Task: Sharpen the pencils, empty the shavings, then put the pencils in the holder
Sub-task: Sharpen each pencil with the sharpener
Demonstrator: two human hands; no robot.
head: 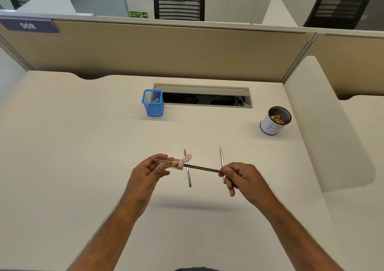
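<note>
My left hand (150, 170) grips a clear pink sharpener (171, 162) with brown shavings inside and its small lid flipped up. A dark pencil (202, 168) is stuck into the sharpener's end, and my right hand (239, 176) pinches its far end. Both are held a little above the desk. Two other pencils lie flat below: one (188, 174) under the sharpener, one (222, 158) beside my right hand, both tips pointing away from me. A blue mesh holder (152, 103) stands at the back centre. A round cup (275, 120) holding shavings stands at the back right.
An open cable tray (205, 97) is sunk into the white desk (83, 146) behind the blue holder. A beige partition (166, 48) closes the back, and a white divider (324, 125) rises along the right side.
</note>
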